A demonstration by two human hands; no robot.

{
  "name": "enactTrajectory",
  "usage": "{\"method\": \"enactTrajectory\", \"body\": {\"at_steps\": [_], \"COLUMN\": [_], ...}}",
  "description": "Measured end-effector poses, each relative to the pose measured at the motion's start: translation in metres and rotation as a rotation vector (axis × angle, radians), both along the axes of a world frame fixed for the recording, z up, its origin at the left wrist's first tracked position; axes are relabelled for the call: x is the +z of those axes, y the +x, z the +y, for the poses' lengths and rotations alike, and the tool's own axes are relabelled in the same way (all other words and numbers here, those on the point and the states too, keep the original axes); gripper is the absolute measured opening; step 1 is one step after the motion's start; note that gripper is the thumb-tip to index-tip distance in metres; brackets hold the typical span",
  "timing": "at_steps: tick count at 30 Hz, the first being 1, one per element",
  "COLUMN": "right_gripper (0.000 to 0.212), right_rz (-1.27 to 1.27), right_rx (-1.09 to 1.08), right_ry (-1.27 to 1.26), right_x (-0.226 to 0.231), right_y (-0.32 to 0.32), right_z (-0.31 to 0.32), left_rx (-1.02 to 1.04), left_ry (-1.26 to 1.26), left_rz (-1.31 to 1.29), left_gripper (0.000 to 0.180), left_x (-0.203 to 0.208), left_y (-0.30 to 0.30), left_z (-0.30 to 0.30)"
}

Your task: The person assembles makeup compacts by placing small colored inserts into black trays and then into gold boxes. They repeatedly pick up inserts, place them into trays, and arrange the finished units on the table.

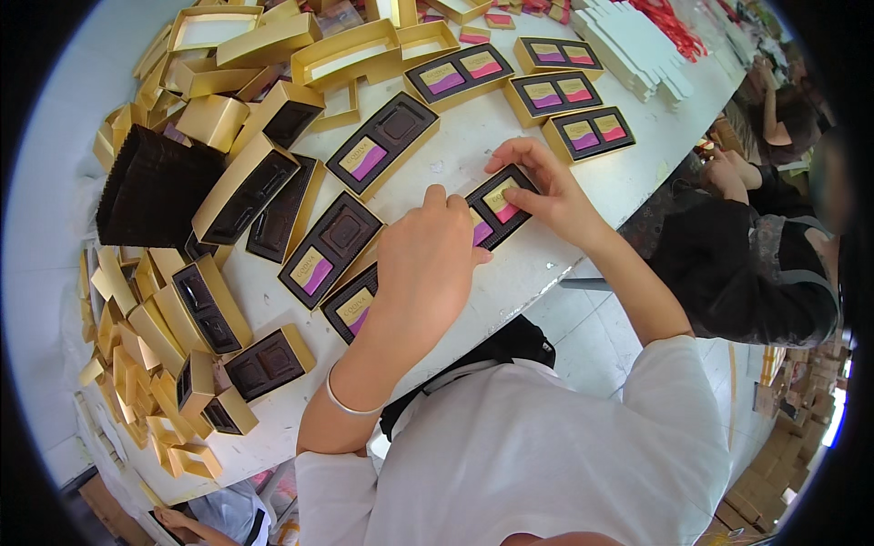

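Observation:
In front of me on the white table is a shallow gold box with a black tray [505, 229], tilted toward the far right. A pink-and-gold wrapped square [502, 201] sits in its right half, and a purple-and-gold one [480, 229] is partly covered in the left half. My right hand [549, 194] grips the right end, thumb on the pink square and fingers round the far side. My left hand [426, 264] is closed at the left end; its fingertips are mostly hidden behind its back. Under that hand, another box [348, 303] shows a purple-and-gold square.
Left of my hands, two boxes [332, 241] [382, 146] hold one purple square each. Filled boxes [587, 133] stand at the far right, near stacked white pieces [628, 45]. Gold boxes [214, 118] pile up at the left. Another person [746, 246] sits at right.

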State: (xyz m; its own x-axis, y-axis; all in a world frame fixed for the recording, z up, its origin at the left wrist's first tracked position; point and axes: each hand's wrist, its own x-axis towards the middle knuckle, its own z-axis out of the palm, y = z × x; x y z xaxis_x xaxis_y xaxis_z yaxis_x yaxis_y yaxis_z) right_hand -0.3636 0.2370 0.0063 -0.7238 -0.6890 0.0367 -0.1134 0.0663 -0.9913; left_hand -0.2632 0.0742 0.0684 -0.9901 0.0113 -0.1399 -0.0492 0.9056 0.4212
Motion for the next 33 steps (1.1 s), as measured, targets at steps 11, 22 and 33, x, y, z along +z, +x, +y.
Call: {"method": "enactTrajectory", "body": {"at_steps": [11,22,33], "right_gripper": [0.039,0.027,0.023], "right_rz": [0.937,1.427,1.166], "right_rx": [-0.27,0.101,-0.057], "right_ry": [0.113,0.012,-0.121], "right_x": [0.046,0.04,0.05], "right_y": [-0.027,0.023,-0.039], "right_z": [0.012,-0.05,-0.082], "left_rx": [0.317,0.547,0.67], "left_ry": [1.719,2.062,2.092], "left_rz": [-0.051,-0.258,0.424], "left_gripper": [0.044,0.047,0.019], "left_x": [-0.009,-0.006,-0.005], "left_y": [-0.022,-0.019,-0.014], "left_z": [-0.031,-0.031,-0.055]}}
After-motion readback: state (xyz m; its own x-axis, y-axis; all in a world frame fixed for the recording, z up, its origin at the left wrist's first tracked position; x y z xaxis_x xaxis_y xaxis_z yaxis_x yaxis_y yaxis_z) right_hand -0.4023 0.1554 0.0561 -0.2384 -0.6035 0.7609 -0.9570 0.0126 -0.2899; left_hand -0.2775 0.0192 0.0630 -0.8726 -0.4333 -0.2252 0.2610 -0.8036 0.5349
